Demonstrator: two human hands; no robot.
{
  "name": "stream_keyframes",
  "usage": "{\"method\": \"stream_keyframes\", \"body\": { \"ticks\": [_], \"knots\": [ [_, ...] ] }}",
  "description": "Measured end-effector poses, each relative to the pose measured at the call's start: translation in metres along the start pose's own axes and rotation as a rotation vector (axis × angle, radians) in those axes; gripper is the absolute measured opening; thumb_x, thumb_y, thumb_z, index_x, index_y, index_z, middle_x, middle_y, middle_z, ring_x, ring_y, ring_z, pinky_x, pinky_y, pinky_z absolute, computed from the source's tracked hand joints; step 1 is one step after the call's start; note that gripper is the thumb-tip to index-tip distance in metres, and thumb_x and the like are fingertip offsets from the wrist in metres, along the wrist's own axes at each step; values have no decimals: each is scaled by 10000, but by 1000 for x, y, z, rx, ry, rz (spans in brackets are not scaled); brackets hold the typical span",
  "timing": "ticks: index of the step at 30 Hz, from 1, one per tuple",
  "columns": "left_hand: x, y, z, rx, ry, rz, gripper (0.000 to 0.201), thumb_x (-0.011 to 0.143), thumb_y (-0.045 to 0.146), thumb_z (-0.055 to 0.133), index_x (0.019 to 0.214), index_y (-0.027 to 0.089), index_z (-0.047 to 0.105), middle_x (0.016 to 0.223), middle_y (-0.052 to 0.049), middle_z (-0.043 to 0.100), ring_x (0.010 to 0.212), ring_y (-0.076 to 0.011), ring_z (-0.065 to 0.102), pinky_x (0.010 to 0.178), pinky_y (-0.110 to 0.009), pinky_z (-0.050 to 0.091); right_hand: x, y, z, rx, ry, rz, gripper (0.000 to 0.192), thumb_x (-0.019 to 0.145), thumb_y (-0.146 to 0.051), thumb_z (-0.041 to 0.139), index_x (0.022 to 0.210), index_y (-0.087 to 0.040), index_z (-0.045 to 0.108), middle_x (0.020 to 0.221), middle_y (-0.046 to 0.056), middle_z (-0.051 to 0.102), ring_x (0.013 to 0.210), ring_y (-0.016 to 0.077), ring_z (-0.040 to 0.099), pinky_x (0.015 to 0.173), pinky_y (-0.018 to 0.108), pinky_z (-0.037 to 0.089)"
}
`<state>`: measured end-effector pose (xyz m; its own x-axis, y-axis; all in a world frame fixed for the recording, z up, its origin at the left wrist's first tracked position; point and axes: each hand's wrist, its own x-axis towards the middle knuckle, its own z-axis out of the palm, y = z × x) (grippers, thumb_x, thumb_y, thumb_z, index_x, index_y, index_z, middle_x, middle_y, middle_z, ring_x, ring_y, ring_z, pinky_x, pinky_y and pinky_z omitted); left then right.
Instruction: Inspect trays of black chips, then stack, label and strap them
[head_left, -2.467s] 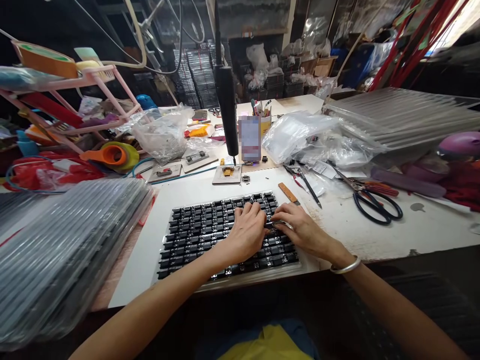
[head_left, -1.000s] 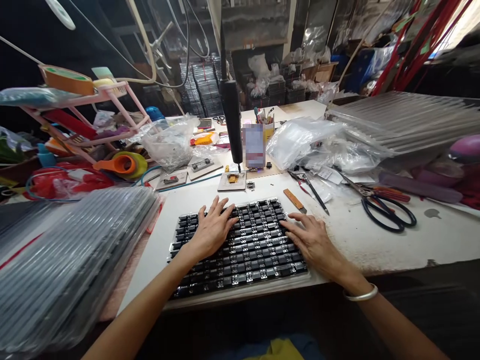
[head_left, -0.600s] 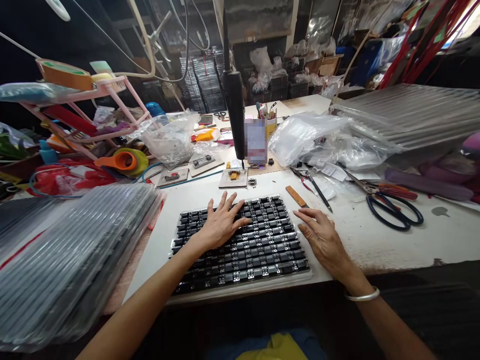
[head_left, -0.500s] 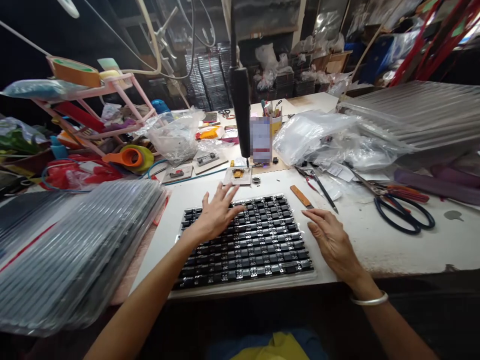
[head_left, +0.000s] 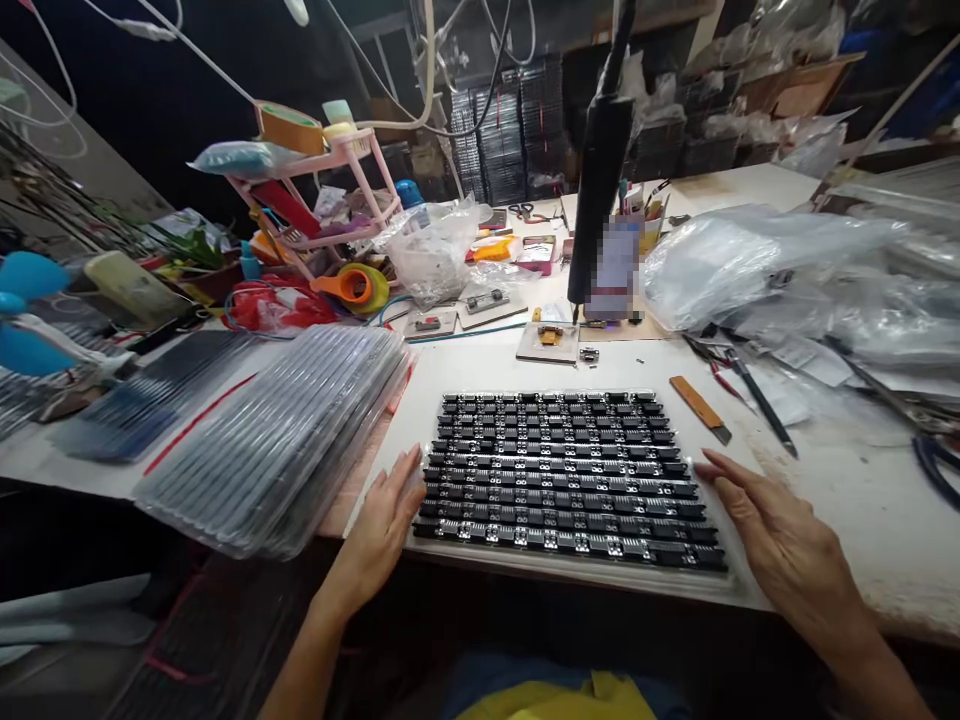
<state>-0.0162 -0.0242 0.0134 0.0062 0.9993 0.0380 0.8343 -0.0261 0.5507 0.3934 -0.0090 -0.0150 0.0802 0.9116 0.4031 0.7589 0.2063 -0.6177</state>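
Observation:
A clear plastic tray [head_left: 551, 561] lies flat on the white table, filled with rows of small black electronic parts [head_left: 562, 475]. My left hand [head_left: 386, 515] is at the tray's left edge, fingers stretched forward along its side and seemingly touching it. At the opposite edge is my right hand [head_left: 784, 535], fingers extended and thumb toward the tray; whether it touches the rim I cannot tell. Neither hand's fingers wrap round anything. Beyond my right fingertips lies a utility knife [head_left: 699, 407] with an orange-brown handle.
Stacked clear plastic trays [head_left: 300, 420] stand at the left. A black screwdriver-like tool [head_left: 600, 190] hangs above a small fixture block [head_left: 546, 345]. Plastic bags [head_left: 720, 265], a black pen-like tool [head_left: 761, 405] and scissors [head_left: 937, 470] lie at the right.
My left hand has moved from above the parts to the tray's left edge. My right hand remains near the right edge, now closer to it. The camera view has turned left.

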Motion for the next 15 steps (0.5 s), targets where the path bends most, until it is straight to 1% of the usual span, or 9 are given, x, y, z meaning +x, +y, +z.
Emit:
{"method": "stream_keyframes", "body": {
  "ticks": [3,6,9,12,14,15],
  "knots": [
    [-7,-1,10,-22,34,22,570,962,487,284,1456,203,289,1469,-70,395,1386,-200,299,1167,-461,167,-7,-10,5,-38,2,-4,443,926,-559,398,1197,-274,601,1136,36,669,1075,260,594,967,465,394],
    [-1,0,10,-1,52,59,584,961,493,284,1456,183,286,1469,-80,389,1387,-205,298,1167,-464,169,-11,-21,9,-10,17,30,470,919,-568,399,1211,-260,599,1163,47,658,1089,262,588,982,478,393],
    [6,-1,5,8,51,73,579,960,503,279,1447,191,306,1443,-73,431,1368,-205,337,1162,-465,190,-12,-28,9,13,5,136,494,895,-596,416,1186,-256,623,1180,54,651,1107,281,579,995,493,395],
    [10,3,3,40,86,39,577,957,517,272,1394,165,405,1363,-89,528,1337,-226,391,1152,-477,207,-9,-32,9,11,56,252,518,863,-635,432,1138,-257,656,1161,62,660,1110,306,580,998,501,398],
    [13,11,5,113,134,19,585,959,520,252,1363,146,451,1332,-107,556,1346,-249,374,1145,-498,198,-6,-31,10,38,62,313,528,853,-646,436,1140,-259,652,1124,62,674,1106,306,582,993,495,408],
    [15,16,7,160,148,32,586,959,523,246,1368,154,447,1363,-111,526,1370,-260,328,1144,-513,183,-5,-30,10,66,47,336,529,852,-645,438,1150,-261,644,1111,59,678,1103,300,585,991,490,413]
  ]
}}
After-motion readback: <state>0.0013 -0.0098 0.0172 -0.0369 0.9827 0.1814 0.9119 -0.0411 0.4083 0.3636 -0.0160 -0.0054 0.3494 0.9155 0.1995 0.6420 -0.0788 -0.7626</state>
